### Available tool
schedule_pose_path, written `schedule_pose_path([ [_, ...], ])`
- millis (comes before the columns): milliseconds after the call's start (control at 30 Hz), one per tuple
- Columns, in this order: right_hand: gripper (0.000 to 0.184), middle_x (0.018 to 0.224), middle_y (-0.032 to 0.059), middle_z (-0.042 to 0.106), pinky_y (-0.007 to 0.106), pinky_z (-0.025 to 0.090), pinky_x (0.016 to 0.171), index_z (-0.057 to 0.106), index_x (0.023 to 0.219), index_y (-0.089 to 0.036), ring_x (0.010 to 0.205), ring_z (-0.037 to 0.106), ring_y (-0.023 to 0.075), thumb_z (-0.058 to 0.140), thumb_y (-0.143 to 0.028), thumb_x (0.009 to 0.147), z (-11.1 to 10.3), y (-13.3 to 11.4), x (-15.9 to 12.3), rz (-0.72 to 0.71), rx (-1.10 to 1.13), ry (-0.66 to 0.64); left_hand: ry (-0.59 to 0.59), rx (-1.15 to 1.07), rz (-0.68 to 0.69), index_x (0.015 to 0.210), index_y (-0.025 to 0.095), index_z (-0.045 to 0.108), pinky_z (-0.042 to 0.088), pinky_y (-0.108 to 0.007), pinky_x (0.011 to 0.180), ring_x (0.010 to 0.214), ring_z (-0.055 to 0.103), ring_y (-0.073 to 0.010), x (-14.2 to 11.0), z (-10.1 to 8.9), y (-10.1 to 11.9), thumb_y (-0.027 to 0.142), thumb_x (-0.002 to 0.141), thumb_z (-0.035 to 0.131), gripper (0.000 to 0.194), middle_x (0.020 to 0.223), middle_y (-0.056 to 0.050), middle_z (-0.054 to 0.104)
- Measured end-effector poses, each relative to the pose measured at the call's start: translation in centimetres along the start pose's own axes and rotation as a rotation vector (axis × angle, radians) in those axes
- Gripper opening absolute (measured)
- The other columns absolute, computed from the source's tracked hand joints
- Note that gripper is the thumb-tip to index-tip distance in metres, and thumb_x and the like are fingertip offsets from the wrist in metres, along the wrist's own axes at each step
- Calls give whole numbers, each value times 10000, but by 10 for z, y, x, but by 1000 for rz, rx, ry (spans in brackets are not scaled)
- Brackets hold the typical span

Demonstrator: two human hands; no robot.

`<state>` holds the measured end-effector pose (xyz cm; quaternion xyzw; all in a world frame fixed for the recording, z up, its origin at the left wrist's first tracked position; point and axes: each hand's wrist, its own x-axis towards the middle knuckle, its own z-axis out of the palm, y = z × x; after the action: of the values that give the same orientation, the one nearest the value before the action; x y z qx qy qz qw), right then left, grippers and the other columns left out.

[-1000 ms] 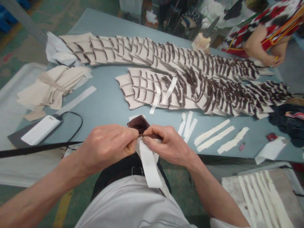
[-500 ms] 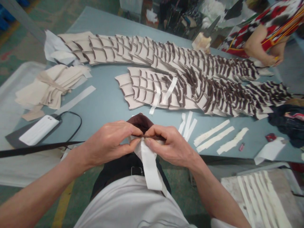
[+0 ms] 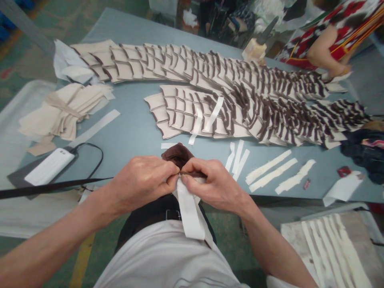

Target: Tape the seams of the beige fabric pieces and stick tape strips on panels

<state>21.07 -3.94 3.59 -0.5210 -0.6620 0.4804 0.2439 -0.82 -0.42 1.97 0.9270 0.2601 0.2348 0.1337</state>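
Note:
My left hand and my right hand meet at the near edge of the blue table. Both pinch a dark brown leather piece between thumbs and fingertips. A white strip hangs down from the pinch over my lap. Fingers of both hands are closed on the piece's edge.
Long overlapping rows of white, brown-edged pieces cover the far table. A beige stack lies left, a white phone with a cable near it. Loose white strips lie right. Another person's arm is at the far right.
Both hands stayed at the table edge. The left fingers first opened a little, then closed tighter against the right fingers on the brown piece.

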Motion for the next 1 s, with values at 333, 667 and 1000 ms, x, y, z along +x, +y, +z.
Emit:
schedule_pose_path([
  [333,119,668,-49,624,278,336,658,629,740,-200,628,494,108,602,-261,839,8,-8,6,173,-155,78,60,39,-39,769,188,666,446,-279,562,535,659,-138,-4,5,-4,121,981,524,264,637,7,720],
  [667,158,689,-31,628,247,393,610,650,747,-191,644,527,114,575,-322,796,20,5,12,190,185,85,156,45,50,782,223,622,534,-244,728,674,705,-126,-13,21,-12,68,1002,564,276,756,13,777],
  [1000,216,633,-44,525,238,353,545,588,702,-196,574,446,94,601,-386,804,18,-3,13,218,413,37,177,-128,-9,829,235,651,584,-255,783,758,725,-143,-15,21,-6,117,978,641,190,819,-15,777],
])
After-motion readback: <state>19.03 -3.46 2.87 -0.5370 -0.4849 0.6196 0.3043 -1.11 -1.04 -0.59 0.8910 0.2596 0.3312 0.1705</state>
